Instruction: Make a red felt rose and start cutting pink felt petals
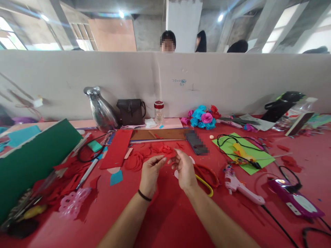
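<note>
My left hand (151, 174) and my right hand (184, 168) meet over the red table, thumbs and fingertips pinched. Between them is a thin red paper petal (169, 153), hard to tell from the red behind it. Just beyond the fingertips shows a crumpled red paper flower (165, 148); I cannot tell whether it touches them. Left of my left hand lies a pile of cut red petals (134, 162). Scissors with red and yellow handles (207, 175) rest beside my right hand, partly hidden by it.
At right lie a pink glue gun (241, 189), a purple power strip (297, 199) and green paper (266, 158). A phone (196, 143), finished paper flowers (203, 117), a glass jar (159, 113) and a steel jug (102, 110) stand farther back. A green board (38, 162) is at left.
</note>
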